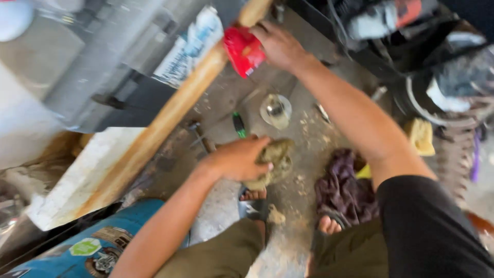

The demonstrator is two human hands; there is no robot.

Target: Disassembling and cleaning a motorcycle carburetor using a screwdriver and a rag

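My right hand (pixel 279 45) reaches forward and presses a crumpled red piece of material (pixel 243 50) against a long wooden pole (pixel 170 116) that runs diagonally from the upper middle to the lower left. My left hand (pixel 239 158) is lower down, closed around a dirty greenish-brown rag (pixel 275 162) held over the floor. My feet in sandals (pixel 253 195) show below the hands. The whole view is motion-blurred.
On the dusty concrete floor (pixel 303 134) lie a small clear glass jar (pixel 276 110), a green-handled tool (pixel 239 125), a purple cloth (pixel 342 188) and a yellow cloth (pixel 421 136). A white slab (pixel 77 180) and a blue drum (pixel 98 247) sit at the left. Clutter fills the upper right.
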